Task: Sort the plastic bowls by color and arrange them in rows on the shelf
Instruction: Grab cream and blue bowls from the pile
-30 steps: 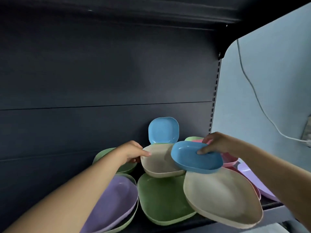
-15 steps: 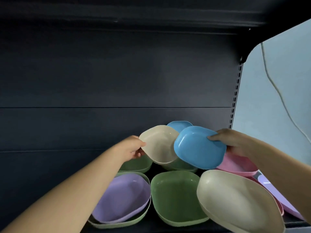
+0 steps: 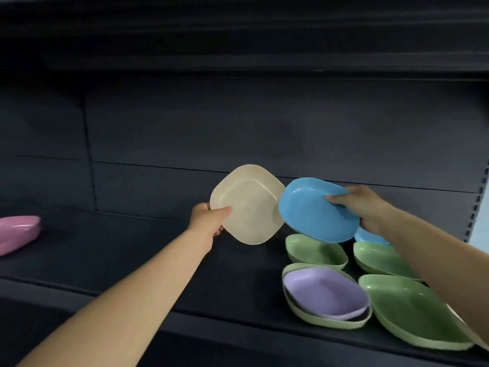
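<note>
Left hand (image 3: 209, 221) gripping cream bowl (image 3: 248, 205) above dark shelf (image 3: 132, 255), right hand (image 3: 362, 207) gripping blue bowl (image 3: 315, 210) above the shelf's green bowls (image 3: 315, 250)

1. A dark back panel (image 3: 238, 123) fills most of the view, with a thin horizontal seam across it.
2. A vertical seam (image 3: 88, 144) runs down it at nine o'clock.
3. The underside of an upper shelf (image 3: 238, 27) spans twelve o'clock.
4. A slotted upright (image 3: 477, 202) stands at three o'clock, pale wall (image 3: 482, 237) beside it.
5. Lighting is dim.
</note>
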